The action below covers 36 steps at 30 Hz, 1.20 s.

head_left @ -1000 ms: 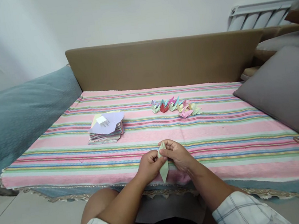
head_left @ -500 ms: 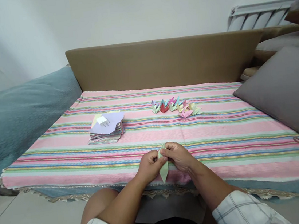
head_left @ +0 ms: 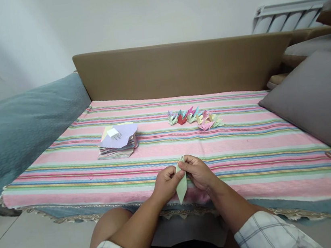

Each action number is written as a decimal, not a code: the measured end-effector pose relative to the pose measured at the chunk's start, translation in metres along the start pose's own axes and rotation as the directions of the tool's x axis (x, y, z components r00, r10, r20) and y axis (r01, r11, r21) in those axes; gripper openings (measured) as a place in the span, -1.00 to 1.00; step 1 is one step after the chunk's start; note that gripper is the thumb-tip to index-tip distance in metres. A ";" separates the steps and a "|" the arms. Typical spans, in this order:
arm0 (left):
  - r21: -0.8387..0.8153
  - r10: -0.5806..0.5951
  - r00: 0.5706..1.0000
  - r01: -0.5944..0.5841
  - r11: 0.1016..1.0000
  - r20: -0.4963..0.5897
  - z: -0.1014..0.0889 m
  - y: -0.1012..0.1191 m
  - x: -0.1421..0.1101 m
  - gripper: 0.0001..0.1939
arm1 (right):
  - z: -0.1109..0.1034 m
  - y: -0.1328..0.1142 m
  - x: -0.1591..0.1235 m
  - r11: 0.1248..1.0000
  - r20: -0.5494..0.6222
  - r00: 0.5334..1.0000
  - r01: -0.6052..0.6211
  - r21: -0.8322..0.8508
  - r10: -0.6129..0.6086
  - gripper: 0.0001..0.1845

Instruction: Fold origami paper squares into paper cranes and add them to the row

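Paper (head_left: 181, 186), pale green and folded into a narrow, pointed strip, is held between the person's two hands, just above the near edge of a striped cloth (head_left: 78, 184). The left hand (head_left: 165, 184) is closed on it around the middle: the thumb lies across the front face, while the fingers curl in at the left edge, partly hidden. The right hand (head_left: 199, 173) pinches the upper end between thumb and forefinger, its other fingers bent and partly out of sight. The two thumbs are close together, and the lower point of the strip hangs free toward the person.

Beyond the hands, well apart from them, a cluster of folded paper figures (head_left: 191, 118) in red, pink, green, yellow and blue rests on the cloth. Farther left is a stack of paper (head_left: 117, 151), topped by a lavender sheet (head_left: 126, 137) with a small white block (head_left: 113, 133) on it. A grey cushion (head_left: 317, 96) leans at the right.
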<state>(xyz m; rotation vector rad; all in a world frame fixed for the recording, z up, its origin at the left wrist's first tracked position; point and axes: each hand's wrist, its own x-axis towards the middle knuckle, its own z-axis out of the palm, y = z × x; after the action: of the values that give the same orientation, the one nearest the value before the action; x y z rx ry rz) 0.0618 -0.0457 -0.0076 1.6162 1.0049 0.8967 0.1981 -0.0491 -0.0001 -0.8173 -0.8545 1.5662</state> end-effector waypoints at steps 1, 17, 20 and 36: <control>-0.022 0.002 1.000 -0.002 1.000 0.003 0.001 0.000 0.000 -0.56 | 0.000 0.000 0.000 1.000 0.001 1.000 -0.006 0.014 0.006 -0.68; 0.078 0.067 0.995 -0.061 0.995 -0.076 0.003 0.003 0.001 -0.54 | -0.001 0.007 0.005 0.989 -0.152 0.977 0.146 -0.023 -0.148 -0.61; -0.128 -0.060 0.996 0.051 0.990 -0.063 0.005 -0.002 0.001 -0.55 | 0.000 0.002 0.003 0.997 -0.085 0.995 0.048 0.066 -0.042 -0.64; -0.063 -0.006 0.999 0.003 0.998 -0.044 0.001 0.002 0.002 -0.66 | -0.001 0.000 0.002 0.991 -0.063 0.995 0.076 -0.114 -0.083 -0.69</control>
<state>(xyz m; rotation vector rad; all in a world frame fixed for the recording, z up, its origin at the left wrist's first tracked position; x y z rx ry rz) 0.0638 -0.0441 -0.0054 1.5466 1.0010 0.9557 0.1983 -0.0466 -0.0008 -0.8999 -0.9210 1.4233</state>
